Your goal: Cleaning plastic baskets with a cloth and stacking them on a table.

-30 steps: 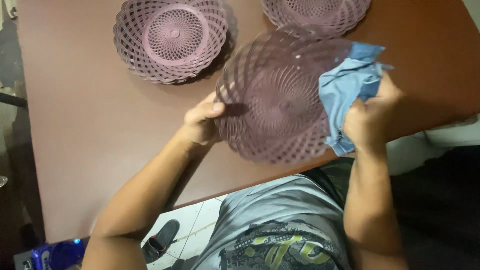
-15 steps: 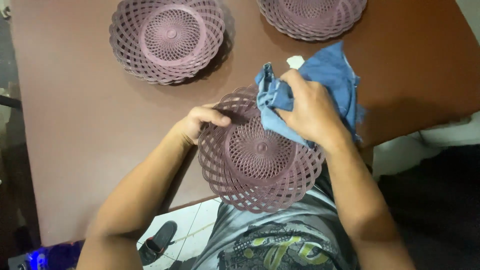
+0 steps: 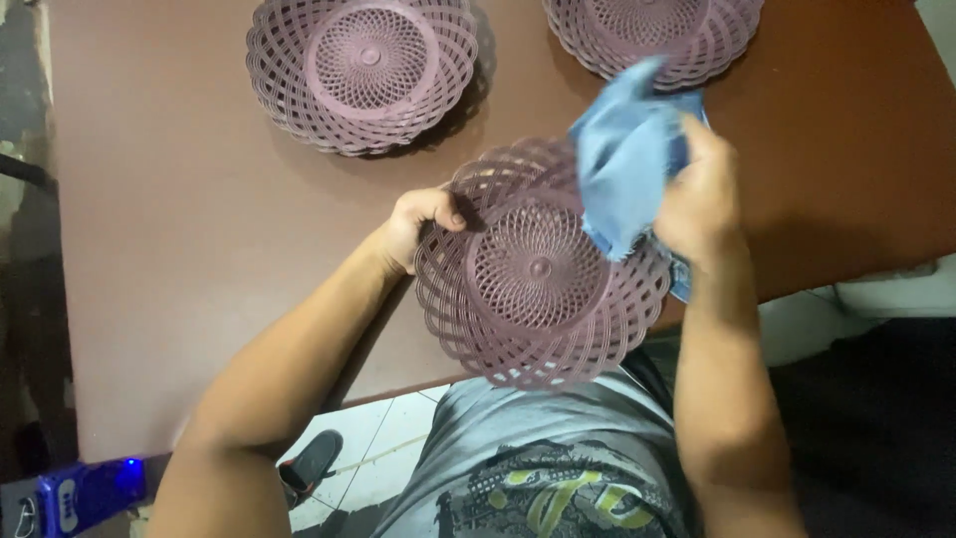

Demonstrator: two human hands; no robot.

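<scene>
Held basket frame centre, over table near edge; second basket upper left; third upper right.

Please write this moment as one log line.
left hand: grips mauve lattice basket rim | right hand: presses blue cloth on it

One camera only, worn on the person's head. It looks steeply down, close over the near edge of a brown table. The left hand and right hand sit mid-frame, both forearms running up from the bottom edge. The person's shirt and a strip of tiled floor fill the lower frame; the table's far part is cut off at the top.
</scene>
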